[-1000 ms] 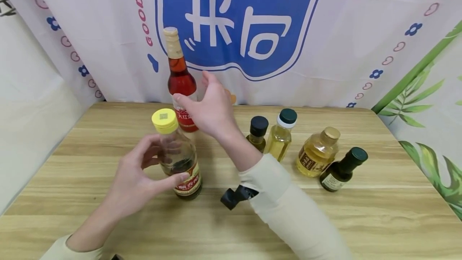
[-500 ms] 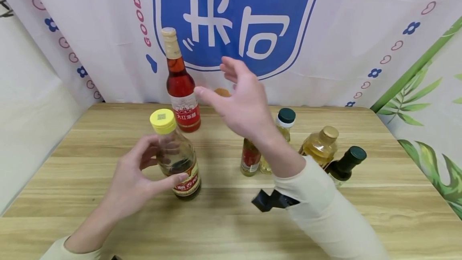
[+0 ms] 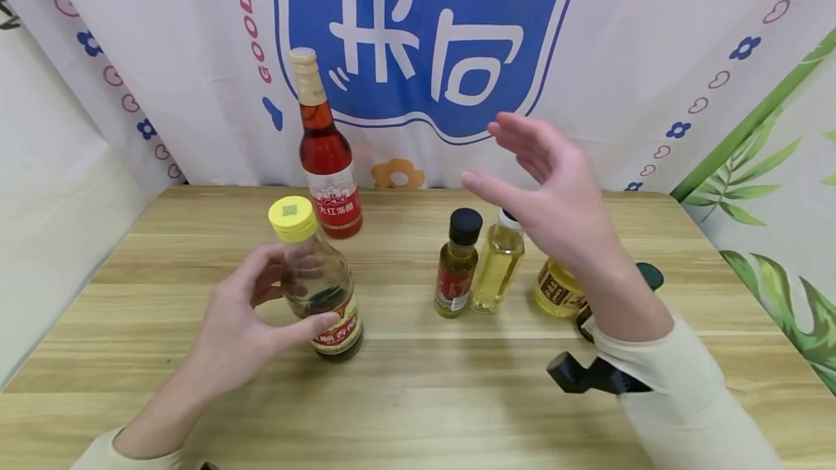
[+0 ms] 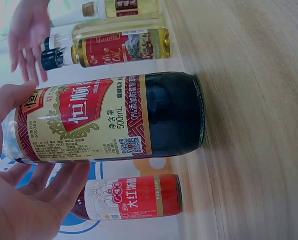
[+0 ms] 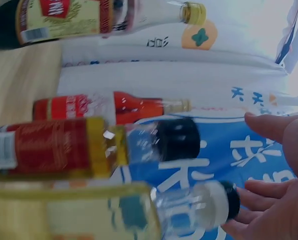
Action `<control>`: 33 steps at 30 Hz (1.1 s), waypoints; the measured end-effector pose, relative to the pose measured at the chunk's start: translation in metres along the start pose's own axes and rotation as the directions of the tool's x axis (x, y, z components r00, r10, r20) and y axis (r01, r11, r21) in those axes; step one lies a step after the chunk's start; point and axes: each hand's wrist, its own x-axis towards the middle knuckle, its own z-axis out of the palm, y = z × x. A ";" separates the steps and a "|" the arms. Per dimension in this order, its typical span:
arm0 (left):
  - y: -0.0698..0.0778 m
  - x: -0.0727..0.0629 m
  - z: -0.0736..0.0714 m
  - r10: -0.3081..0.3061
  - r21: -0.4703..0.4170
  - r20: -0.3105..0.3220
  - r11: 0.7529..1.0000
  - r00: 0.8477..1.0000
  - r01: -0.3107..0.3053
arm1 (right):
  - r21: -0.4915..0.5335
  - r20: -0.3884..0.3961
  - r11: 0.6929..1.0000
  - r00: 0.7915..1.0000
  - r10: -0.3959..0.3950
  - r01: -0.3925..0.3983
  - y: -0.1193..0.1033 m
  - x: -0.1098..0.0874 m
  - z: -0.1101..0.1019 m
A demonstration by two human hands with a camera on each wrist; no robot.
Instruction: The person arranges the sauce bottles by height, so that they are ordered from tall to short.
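Observation:
My left hand (image 3: pixel 244 325) grips a glass vinegar bottle (image 3: pixel 329 278) with a yellow cap and dark liquid, thumb across its front label, other fingers behind. The left wrist view shows the bottle's label (image 4: pixel 84 112) between thumb and fingers. My right hand (image 3: pixel 564 201) is raised over the right-hand bottles, holding nothing, thumb and fingers spread apart. It overlaps the cap of a pale oil bottle (image 3: pixel 499 267) in the head view. In the right wrist view, the fingers of the right hand (image 5: pixel 283 210) appear right beside that bottle's dark green cap (image 5: pixel 232 200).
A tall red vinegar bottle (image 3: pixel 329 154) stands at the back left. A black-capped olive oil bottle (image 3: pixel 455 267) is left of the pale one. Further right stand a squat oil bottle (image 3: pixel 555 292) and a dark green-capped bottle (image 3: pixel 649 275), partly hidden. A printed curtain (image 3: pixel 228 136) hangs behind the wooden table (image 3: pixel 405 397).
My right hand has moved right, from beside the red vinegar bottle to over the oil bottles, uncovering the olive oil bottle. The left hand stays on the yellow-capped vinegar bottle.

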 end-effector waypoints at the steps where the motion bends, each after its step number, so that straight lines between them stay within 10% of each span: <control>1: 0.000 0.000 0.000 0.000 0.000 0.000 1.000 1.000 0.000 | 0.000 0.000 1.000 1.000 0.002 -0.002 0.004 -0.002 -0.002; 33: 0.001 0.000 -0.003 0.000 0.007 0.015 1.000 1.000 0.000 | 0.059 0.158 0.988 0.979 0.129 -0.140 0.087 -0.046 -0.007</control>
